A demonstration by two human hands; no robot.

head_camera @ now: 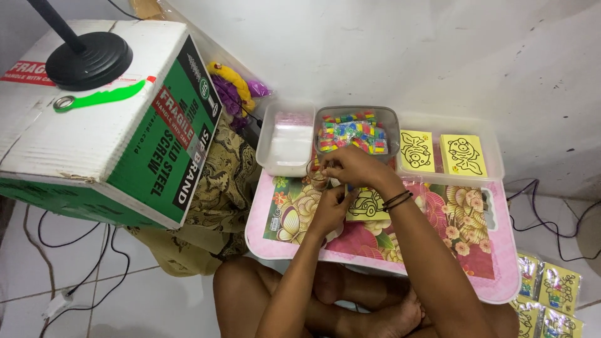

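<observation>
Fingertips of both hands pinch together over one small item at the near edge of the trays; too small and covered to say what it is (possibly a packet or clear sleeve). Left hand (330, 206) comes up from below, fingers narrow and curled. Right hand (352, 166) bends over from above, fingers closed tight on the same spot; black bands (397, 200) ring its wrist.

Directly under the hands: a yellow card with a black car outline (368, 205), flat on the pink lap table (501, 275).

Step, as I read it: pairing a small piece with the card, mid-assembly. The next move would call for a fine two-finger grip and steady alignment, little force.

Materials:
- grey tub of small multicoloured packets (354, 134), glossy, crinkly, just beyond the hands
- clear plastic tray (285, 147), rigid, rounded corners, holding pale stock
- two more yellow outline cards (441, 152), matte, flat, rectangular
- table top is a slick floral print
- bagged yellow cards (548, 294) on the floor at right
- cardboard box (100, 125) at left, with a black round base on top
</observation>
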